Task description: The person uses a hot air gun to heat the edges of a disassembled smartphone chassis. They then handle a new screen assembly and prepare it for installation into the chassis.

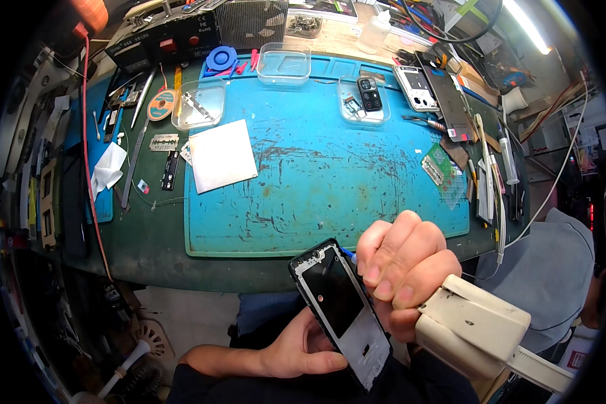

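Observation:
My left hand (pixel 296 348) grips a phone's mid-frame (pixel 340 303) by its lower left edge, thumb across the front. The frame is tilted, with a black upper recess, a grey metal lower part and dark edges. My right hand (pixel 405 269) is closed in a fist beside the frame's upper right edge. A bit of something blue (pixel 349 255) peeks out between that fist and the frame; the rest of it is hidden. A beige plastic housing (pixel 478 324) on an arm covers part of my right wrist.
A scratched blue mat (pixel 303 202) lies on the bench, with a white square plate (pixel 223 156) at left. Clear plastic boxes (pixel 283 65) stand along the back, one holding a camera module (pixel 369 94). Razor blades (pixel 163 143), phone parts and tools flank both sides. A person in grey (pixel 545 269) is at right.

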A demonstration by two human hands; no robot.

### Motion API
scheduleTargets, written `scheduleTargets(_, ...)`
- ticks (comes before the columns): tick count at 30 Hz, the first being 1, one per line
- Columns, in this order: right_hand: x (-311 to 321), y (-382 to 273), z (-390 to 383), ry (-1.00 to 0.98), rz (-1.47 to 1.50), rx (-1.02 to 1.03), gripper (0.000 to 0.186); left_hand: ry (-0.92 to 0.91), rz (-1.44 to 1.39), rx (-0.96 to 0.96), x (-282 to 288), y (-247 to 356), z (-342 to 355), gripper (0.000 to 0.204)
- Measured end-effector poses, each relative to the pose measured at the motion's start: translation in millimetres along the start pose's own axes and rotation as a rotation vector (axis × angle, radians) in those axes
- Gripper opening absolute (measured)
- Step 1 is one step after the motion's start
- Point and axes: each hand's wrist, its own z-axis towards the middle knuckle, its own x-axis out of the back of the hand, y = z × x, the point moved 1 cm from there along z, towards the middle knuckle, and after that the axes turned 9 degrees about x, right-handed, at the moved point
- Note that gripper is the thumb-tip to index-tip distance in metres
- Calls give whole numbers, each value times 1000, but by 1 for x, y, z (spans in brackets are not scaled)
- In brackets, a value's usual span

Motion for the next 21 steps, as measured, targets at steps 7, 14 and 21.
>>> scheduleTargets(7, 1, -1, -3, -5, 3, 14, 24, 1, 9, -37, -2, -2, 2, 93)
scheduleTargets(14, 4, -2, -5, -13, 12, 36, 23, 29, -5, -22, -2, -6, -1, 90)
scheduleTargets(21, 5, -3, -7, -3, 14, 59, 22, 43, -9, -26, -3, -7, 0, 89)
